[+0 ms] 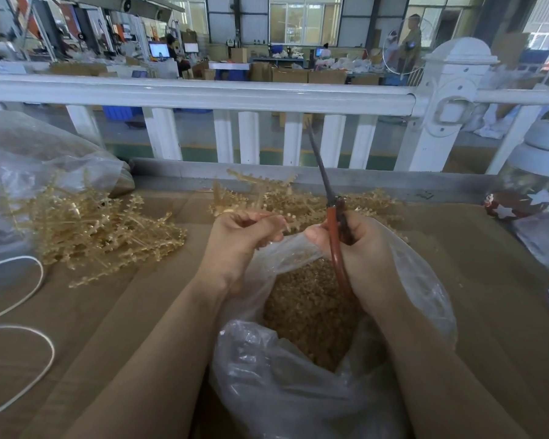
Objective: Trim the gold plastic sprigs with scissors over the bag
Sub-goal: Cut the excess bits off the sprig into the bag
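Head view looks down on a cardboard-covered table (476, 280). One clear plastic bag (298, 391) gapes open between both forearms, holding many small gold offcuts. Two loose heaps of pale gold plastic sprigs (99, 229), translucent with knobbly side branches, lie left and behind the hands. One pair of red-handled scissors (333, 213) points up, blades together, gripped by the right hand (362, 245). Left hand (238, 239) pinches one sprig (282, 221) over the bag.
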